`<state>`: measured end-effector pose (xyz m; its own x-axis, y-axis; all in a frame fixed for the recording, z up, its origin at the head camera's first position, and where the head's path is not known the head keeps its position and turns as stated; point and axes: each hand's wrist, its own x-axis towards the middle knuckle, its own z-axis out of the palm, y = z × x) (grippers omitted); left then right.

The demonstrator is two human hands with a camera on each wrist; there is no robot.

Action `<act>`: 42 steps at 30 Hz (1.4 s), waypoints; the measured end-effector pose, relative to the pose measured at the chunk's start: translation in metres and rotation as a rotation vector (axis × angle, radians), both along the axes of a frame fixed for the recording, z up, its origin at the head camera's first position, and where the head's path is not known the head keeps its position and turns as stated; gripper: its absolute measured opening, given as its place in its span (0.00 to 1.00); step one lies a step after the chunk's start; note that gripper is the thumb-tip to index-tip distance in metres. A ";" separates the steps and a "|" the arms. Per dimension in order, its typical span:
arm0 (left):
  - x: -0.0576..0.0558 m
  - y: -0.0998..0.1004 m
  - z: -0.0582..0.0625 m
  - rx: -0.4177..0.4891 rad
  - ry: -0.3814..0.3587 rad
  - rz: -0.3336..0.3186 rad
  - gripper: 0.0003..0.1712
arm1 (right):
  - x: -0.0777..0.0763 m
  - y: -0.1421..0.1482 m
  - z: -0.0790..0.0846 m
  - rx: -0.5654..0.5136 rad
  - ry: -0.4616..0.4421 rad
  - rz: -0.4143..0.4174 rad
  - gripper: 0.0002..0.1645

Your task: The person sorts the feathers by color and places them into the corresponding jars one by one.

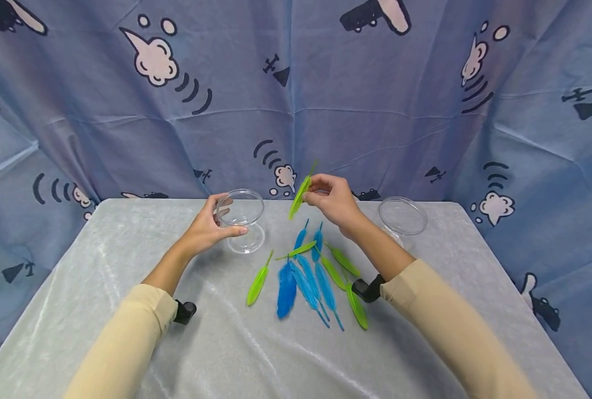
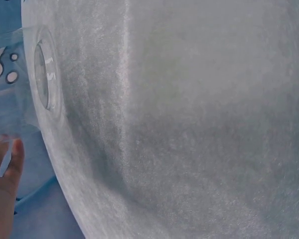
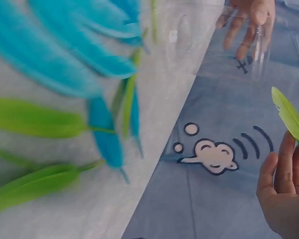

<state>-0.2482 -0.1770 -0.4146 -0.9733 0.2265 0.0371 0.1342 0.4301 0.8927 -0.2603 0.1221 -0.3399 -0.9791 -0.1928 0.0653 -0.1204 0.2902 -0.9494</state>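
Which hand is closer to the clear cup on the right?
Right. The right hand is left of that clear cup, pinching a green feather; the left hand is farther left, holding the other cup.

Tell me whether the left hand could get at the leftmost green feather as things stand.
Probably not: the left hand holds a clear cup and would likely have to let go first, though nothing lies over the leftmost green feather.

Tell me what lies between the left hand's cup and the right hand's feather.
No object: in the head view, only tablecloth shows between the cup and the feather.
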 end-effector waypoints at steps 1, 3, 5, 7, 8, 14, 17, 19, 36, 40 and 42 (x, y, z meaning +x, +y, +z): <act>0.000 0.000 0.000 0.002 0.001 0.000 0.58 | -0.001 -0.003 0.002 -0.018 0.001 0.000 0.14; 0.000 0.001 0.000 0.006 -0.001 0.002 0.58 | -0.003 -0.009 0.004 -0.059 -0.001 0.000 0.14; 0.000 0.001 -0.001 0.005 -0.003 0.003 0.58 | -0.004 -0.016 0.007 -0.094 -0.004 -0.005 0.13; 0.000 0.002 -0.001 0.003 -0.005 0.002 0.58 | -0.006 -0.022 0.008 -0.116 -0.007 -0.008 0.12; 0.000 0.002 -0.001 0.003 -0.007 0.001 0.58 | -0.006 -0.025 0.008 -0.123 -0.005 -0.009 0.12; 0.000 0.002 -0.001 0.001 -0.017 -0.003 0.58 | -0.010 -0.042 0.007 -0.153 0.002 -0.008 0.11; 0.000 0.003 0.000 0.001 -0.019 -0.006 0.58 | -0.012 -0.049 0.005 -0.157 0.000 -0.017 0.11; 0.000 0.003 0.000 -0.003 -0.020 -0.007 0.58 | -0.014 -0.054 0.003 -0.159 -0.006 -0.023 0.11; 0.000 -0.003 -0.001 0.040 -0.036 -0.013 0.56 | -0.014 -0.096 -0.017 -0.062 0.050 0.028 0.07; -0.002 -0.002 -0.002 0.043 -0.038 -0.016 0.56 | -0.012 -0.098 -0.018 -0.011 0.043 0.052 0.09; -0.003 -0.001 -0.002 0.052 -0.043 -0.021 0.56 | -0.011 -0.097 -0.019 0.019 0.043 0.068 0.08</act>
